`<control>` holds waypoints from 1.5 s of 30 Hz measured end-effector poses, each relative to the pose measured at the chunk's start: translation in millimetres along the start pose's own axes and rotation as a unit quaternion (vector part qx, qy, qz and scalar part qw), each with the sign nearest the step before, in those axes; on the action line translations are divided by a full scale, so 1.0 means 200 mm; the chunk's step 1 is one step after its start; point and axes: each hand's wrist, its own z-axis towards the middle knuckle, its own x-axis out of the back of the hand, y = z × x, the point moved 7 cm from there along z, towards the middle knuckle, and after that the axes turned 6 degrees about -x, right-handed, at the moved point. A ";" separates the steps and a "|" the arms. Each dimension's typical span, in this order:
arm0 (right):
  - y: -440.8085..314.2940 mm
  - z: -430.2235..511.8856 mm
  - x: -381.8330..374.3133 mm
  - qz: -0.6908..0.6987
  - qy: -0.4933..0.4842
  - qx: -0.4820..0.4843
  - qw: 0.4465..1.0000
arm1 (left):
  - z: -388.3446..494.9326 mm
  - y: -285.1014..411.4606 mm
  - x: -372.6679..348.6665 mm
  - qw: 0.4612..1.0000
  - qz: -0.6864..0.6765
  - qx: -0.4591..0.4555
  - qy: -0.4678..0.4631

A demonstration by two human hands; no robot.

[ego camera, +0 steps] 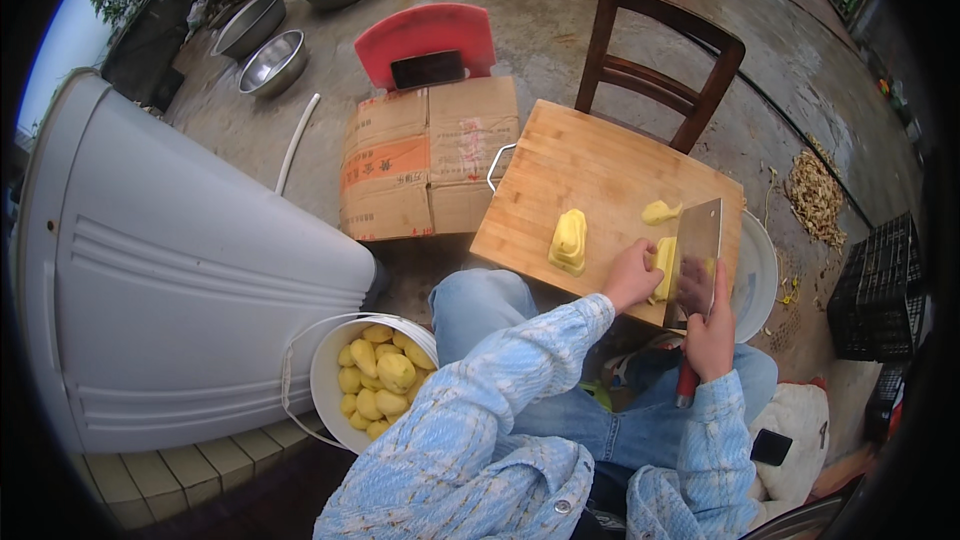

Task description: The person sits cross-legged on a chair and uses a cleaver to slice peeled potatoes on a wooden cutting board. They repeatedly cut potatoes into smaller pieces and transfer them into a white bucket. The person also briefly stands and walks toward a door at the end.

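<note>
My right hand grips the red handle of a cleaver, whose broad blade stands on the right part of a wooden cutting board. Against the blade's left face lies cut potato, held by the fingertips of my left hand. A stack of potato slices rests on the board further left. Just beyond my left fingers is a smaller potato piece. The blade hides part of the board's right side.
Peeled potatoes fill a white bucket by my left knee. A large pale tub stands beyond it. A cardboard box sits left of the board, a wooden chair behind. A basin shows partly under the board's right edge.
</note>
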 end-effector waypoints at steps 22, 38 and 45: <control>-0.08 -0.01 0.08 -0.123 0.086 0.015 0.989 | 0.03 -0.05 0.01 0.997 -0.055 0.054 -0.024; 0.25 -0.01 0.56 0.214 0.060 -0.108 0.969 | 0.06 -0.09 -0.03 0.999 0.036 0.034 0.005; 0.38 0.07 0.69 0.310 0.111 -0.070 0.942 | 0.04 0.25 -0.31 0.931 0.323 0.162 0.061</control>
